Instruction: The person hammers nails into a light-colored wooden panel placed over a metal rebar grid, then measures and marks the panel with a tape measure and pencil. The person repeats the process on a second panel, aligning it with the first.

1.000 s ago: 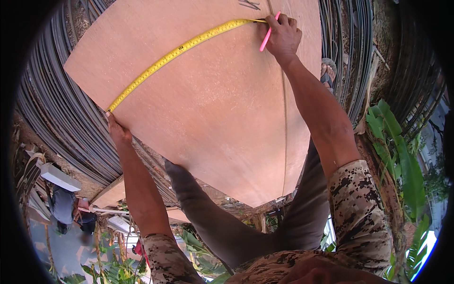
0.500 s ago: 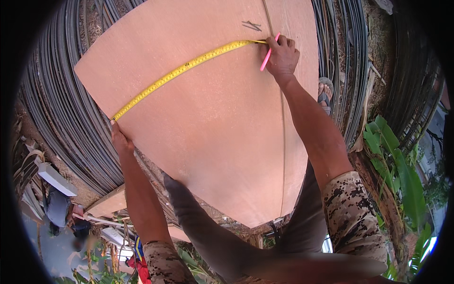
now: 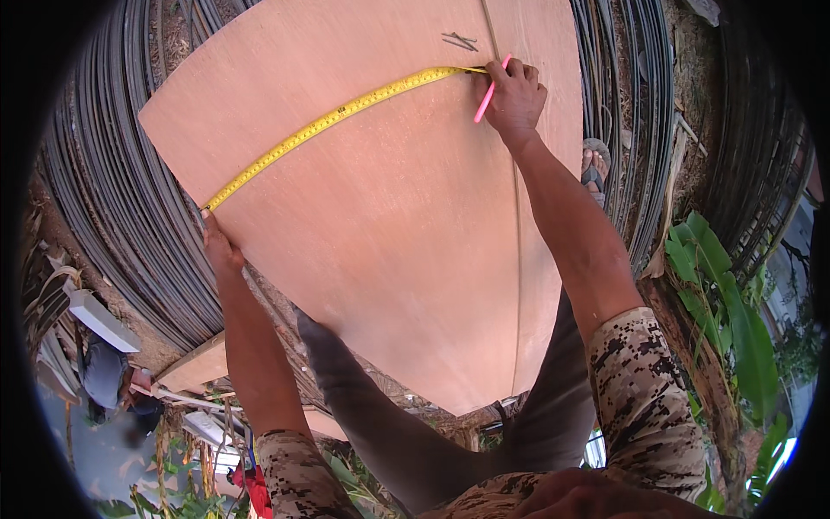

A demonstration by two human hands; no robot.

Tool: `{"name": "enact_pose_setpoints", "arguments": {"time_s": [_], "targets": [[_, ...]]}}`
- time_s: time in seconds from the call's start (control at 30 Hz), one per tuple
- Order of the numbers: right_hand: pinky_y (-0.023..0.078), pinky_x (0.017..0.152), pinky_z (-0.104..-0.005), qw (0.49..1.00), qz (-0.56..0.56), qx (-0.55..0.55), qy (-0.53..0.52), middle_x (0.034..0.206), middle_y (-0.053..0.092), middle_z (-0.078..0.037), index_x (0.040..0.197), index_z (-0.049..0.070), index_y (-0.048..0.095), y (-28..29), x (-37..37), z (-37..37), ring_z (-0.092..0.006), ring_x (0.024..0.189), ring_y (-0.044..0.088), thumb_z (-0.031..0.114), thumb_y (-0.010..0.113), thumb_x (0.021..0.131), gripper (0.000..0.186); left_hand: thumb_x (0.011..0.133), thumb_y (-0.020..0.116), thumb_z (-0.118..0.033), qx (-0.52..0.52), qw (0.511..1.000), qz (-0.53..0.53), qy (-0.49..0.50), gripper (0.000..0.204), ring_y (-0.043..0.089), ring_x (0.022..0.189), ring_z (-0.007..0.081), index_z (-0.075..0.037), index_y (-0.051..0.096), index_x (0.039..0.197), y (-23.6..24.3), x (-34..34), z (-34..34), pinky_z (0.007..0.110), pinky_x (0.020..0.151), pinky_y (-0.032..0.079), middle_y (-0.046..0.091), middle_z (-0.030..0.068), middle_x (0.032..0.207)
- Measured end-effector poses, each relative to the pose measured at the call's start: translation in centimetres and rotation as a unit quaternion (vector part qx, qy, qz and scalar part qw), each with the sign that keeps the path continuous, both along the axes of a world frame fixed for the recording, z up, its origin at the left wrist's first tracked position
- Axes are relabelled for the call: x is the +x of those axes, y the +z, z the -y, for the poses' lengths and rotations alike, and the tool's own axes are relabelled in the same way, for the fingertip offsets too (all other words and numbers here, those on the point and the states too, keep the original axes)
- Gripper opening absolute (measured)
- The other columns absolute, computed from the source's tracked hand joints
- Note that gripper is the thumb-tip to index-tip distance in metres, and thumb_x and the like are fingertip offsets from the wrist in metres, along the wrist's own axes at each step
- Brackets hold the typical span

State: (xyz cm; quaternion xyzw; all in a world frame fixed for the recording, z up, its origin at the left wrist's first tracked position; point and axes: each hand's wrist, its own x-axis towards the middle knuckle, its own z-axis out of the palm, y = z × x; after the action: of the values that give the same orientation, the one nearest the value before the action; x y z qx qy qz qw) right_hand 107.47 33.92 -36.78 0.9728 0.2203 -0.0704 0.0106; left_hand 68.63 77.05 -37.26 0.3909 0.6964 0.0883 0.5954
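A large light-brown plywood sheet [image 3: 389,242] lies in front of me. A yellow tape measure [image 3: 337,112] stretches across it in a slight arch. At the sheet's left edge my left hand [image 3: 222,246] is closed, pinching the tape's end against the edge. My right hand [image 3: 516,99] rests on the sheet at the right end of the tape, gripping it, with a pink pen [image 3: 486,97] tucked between its fingers. Whatever lies under that palm is hidden. Several loose nails [image 3: 460,41] sit just beyond the tape. A thin strip or cord [image 3: 518,277] runs lengthwise beside my right hand.
Bundles of dark steel rods [image 3: 130,190] lie under and to the left of the sheet, with more coiled rods [image 3: 644,112] on the right. A sandaled foot [image 3: 594,164] stands by the right edge. Green leaves [image 3: 735,320] grow at right; a white block [image 3: 104,320] lies at left.
Both hands have shifted slightly away from me along the sheet, taking the tape with them. The pink pen has moved with my right hand; the grips look the same.
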Motion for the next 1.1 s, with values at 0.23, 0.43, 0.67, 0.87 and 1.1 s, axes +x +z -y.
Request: {"name": "enact_pose_setpoints", "arguments": {"time_s": [0.23, 0.43, 0.67, 0.87, 1.1], "targets": [[0.045, 0.078, -0.0524, 1.000, 0.003, 0.013, -0.002, 0.104, 0.063, -0.001, 0.099, 0.023, 0.066, 0.3, 0.6, -0.7, -0.0295, 0.109, 0.058, 0.034, 0.072, 0.085, 0.019, 0.103, 0.049, -0.059, -0.046, 0.988, -0.105, -0.107, 0.072, 0.057, 0.124, 0.0260, 0.002, 0.049, 0.140, 1.6, 1.9, -0.8, 0.042, 0.108, 0.046, 0.060, 0.0142, 0.136], [0.048, 0.077, -0.0535, 0.999, -0.026, -0.015, -0.012, 0.109, 0.064, -0.001, 0.104, 0.024, 0.067, 0.4, 0.6, -1.0, -0.0319, 0.112, 0.059, 0.037, 0.070, 0.088, 0.021, 0.104, 0.041, -0.062, -0.032, 0.989, -0.084, -0.117, 0.077, 0.050, 0.133, 0.0282, 0.001, 0.043, 0.148, 2.1, 2.1, 0.1, 0.043, 0.114, 0.039, 0.052, 0.0147, 0.146], [0.044, 0.083, -0.0556, 0.998, -0.060, -0.016, -0.026, 0.115, 0.062, -0.001, 0.110, 0.026, 0.068, 0.3, 1.2, -1.4, -0.0306, 0.118, 0.054, 0.034, 0.070, 0.089, 0.022, 0.105, 0.038, -0.060, -0.080, 0.989, -0.020, -0.121, 0.077, 0.043, 0.141, 0.0287, 0.000, 0.036, 0.153, 2.4, 2.4, -0.6, 0.042, 0.118, 0.033, 0.043, 0.0151, 0.155], [0.043, 0.084, -0.0553, 0.998, -0.047, -0.020, -0.034, 0.115, 0.062, 0.000, 0.107, 0.026, 0.067, 0.1, 1.4, -1.8, -0.0299, 0.117, 0.054, 0.029, 0.072, 0.086, 0.021, 0.106, 0.040, -0.058, -0.047, 0.992, -0.032, -0.116, 0.072, 0.047, 0.137, 0.0257, -0.001, 0.042, 0.149, -0.3, 1.5, -2.0, 0.040, 0.116, 0.037, 0.049, 0.0127, 0.151], [0.043, 0.081, -0.0538, 0.999, -0.030, 0.000, -0.025, 0.109, 0.061, 0.000, 0.101, 0.024, 0.066, -0.3, 1.7, -2.1, -0.0303, 0.112, 0.056, 0.032, 0.073, 0.084, 0.019, 0.103, 0.047, -0.060, -0.032, 0.994, -0.074, -0.078, 0.074, 0.046, 0.138, 0.0249, -0.002, 0.042, 0.149, 0.7, 1.9, -1.0, 0.040, 0.116, 0.036, 0.047, 0.0116, 0.152]]}}
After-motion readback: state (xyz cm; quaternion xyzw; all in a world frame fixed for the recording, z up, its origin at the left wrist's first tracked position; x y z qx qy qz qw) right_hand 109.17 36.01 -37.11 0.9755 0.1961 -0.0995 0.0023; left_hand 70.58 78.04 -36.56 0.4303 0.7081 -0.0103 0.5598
